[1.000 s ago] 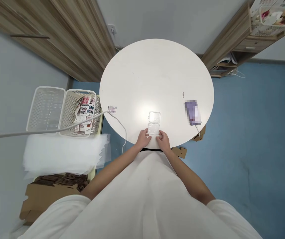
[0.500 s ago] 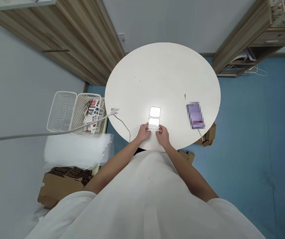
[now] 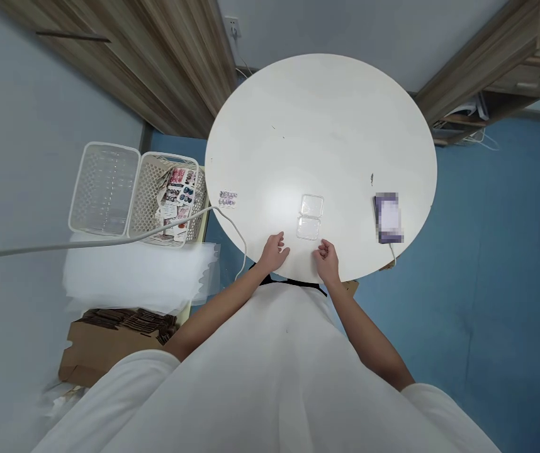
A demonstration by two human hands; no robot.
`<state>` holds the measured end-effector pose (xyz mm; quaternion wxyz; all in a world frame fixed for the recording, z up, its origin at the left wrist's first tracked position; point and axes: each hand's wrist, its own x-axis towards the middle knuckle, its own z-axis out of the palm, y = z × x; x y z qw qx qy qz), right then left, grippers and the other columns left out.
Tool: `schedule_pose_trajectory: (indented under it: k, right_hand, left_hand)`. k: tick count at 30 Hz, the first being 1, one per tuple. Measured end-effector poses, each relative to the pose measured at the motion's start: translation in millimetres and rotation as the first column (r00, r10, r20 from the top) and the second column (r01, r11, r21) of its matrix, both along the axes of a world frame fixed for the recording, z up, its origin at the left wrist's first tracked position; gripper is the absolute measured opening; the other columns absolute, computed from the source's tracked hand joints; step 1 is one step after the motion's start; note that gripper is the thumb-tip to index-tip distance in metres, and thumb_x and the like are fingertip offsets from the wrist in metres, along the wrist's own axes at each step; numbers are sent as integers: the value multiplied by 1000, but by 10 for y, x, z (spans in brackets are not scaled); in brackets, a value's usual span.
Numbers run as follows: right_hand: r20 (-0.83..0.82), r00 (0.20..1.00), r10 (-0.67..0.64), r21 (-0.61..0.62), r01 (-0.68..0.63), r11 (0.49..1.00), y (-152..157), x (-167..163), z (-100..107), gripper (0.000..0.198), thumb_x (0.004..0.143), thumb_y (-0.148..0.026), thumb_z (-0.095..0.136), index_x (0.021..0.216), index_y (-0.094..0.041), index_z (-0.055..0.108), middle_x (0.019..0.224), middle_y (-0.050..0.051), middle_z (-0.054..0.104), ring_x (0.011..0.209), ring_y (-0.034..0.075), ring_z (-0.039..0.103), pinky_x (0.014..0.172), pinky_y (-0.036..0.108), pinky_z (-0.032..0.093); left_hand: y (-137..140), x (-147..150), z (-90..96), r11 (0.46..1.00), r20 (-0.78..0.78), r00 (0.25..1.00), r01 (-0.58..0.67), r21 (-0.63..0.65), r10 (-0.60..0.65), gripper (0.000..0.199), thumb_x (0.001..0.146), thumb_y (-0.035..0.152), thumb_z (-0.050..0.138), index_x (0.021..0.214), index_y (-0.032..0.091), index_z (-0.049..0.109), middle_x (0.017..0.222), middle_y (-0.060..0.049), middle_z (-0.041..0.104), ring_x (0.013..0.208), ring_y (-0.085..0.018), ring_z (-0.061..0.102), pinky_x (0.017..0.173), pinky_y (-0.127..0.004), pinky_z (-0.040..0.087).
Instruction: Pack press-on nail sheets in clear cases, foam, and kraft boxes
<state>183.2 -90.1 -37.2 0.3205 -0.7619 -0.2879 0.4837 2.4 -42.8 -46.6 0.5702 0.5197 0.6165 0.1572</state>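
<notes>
Flanking the open clear case [image 3: 308, 228] nearside, your left hand [image 3: 274, 253] has spread fingers, your right hand [image 3: 327, 260] curled ones, pinch unclear; positioning seems underway, probably calling for contact next.

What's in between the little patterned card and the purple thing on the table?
An open, see-through case lies between the patterned card and the purple thing. It shows in the head view.

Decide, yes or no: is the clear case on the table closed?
No, the clear case lies open on the white table, its two halves folded apart.
</notes>
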Motion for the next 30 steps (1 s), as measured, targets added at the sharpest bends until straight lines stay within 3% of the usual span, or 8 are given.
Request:
schedule_pose_trajectory:
  k: [4,7,9,12,15,19,24,30]
  right_hand:
    - [169,984,53,-2,-53,999,-148,-204,66,49,73,-36,53,119,-19,48,107,8,54,79,16,54,79,36,48]
    - [275,947,167,59,-190,980,-12,-540,82,42,77,-35,49,115,-18,51,103,9,55,74,16,52,74,35,48]
    - [299,905,302,98,-344,934,225,-834,76,38,78,-33,47,113,-18,53,101,8,55,73,15,52,72,35,48]
    - [342,808,480,151,-551,820,719,-1271,50,39,80,-28,47,117,-18,51,104,9,53,76,16,52,75,37,48]
    - [401,737,544,123,-632,765,1227,-1592,5,48,78,-25,51,125,-18,44,113,11,48,87,19,53,82,39,47]
    - [417,695,586,38,-658,752,1671,-1841,-63,63,74,-24,60,132,-20,37,119,10,43,101,21,51,89,38,44]
    - [463,656,596,-125,-618,776,1797,-1977,-105,68,72,-22,61,134,-24,33,115,9,42,104,24,49,83,39,46]
    - [440,679,588,-129,-600,789,1791,-1970,-127,67,70,-23,63,131,-26,36,116,7,41,104,22,49,82,38,47]
  left_hand:
    - [96,-556,38,994,-41,999,19,106,-15,55,80,22,52,132,17,36,113,-11,48,96,-18,50,80,-33,45]
    - [314,-1088,89,974,-150,988,12,227,22,54,81,24,51,132,16,36,113,-12,48,100,-21,50,86,-35,43]
    - [510,-1391,127,959,-221,973,2,284,63,54,82,23,50,133,15,35,114,-13,47,101,-22,50,88,-36,42]
    - [846,-1655,170,943,-312,950,73,324,33,59,81,23,53,136,16,30,116,-13,47,108,-26,47,89,-38,41]
    - [1171,-1715,165,924,-396,917,187,333,-43,68,78,20,58,138,16,25,119,-15,45,113,-28,45,92,-37,38]
    - [1440,-1688,96,922,-435,884,301,243,-175,78,74,16,65,139,15,22,118,-16,45,108,-29,48,87,-36,40]
    - [1459,-1659,61,913,-461,860,347,215,-218,72,74,15,64,136,14,27,115,-15,46,109,-30,46,87,-37,40]
    - [1432,-1650,85,942,-413,897,264,208,-160,67,72,11,64,131,14,34,115,-14,47,108,-28,46,89,-38,40]
